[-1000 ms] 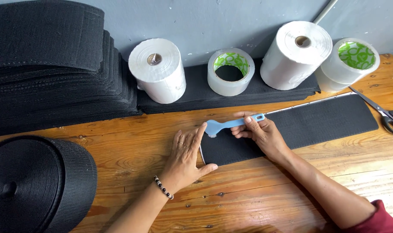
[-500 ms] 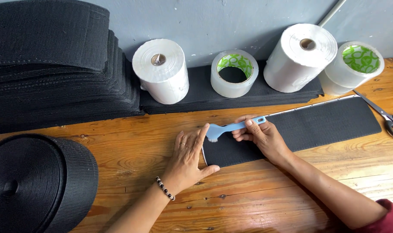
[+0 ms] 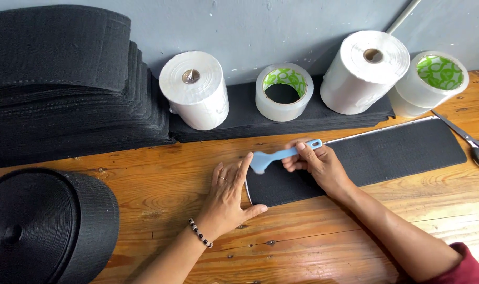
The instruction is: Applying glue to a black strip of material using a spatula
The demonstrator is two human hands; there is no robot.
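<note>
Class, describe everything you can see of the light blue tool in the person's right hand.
The light blue tool looks like plastic: a slim handle with a hole at its far end and a broader head. It lies slanted, head low over the left end of the black strip. The right hand grips the handle; the left hand rests flat, fingertips beside the head.

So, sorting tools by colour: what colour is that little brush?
Light blue brush, clearest in the head view.

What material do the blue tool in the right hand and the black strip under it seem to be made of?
Blue tool: probably plastic; smooth, evenly coloured, with a moulded hole in the handle end. Black strip: probably woven fabric or webbing; matte, with a fine ribbed texture and a pale edge line. The right hand holds the tool; the left hand presses the strip's end.
</note>
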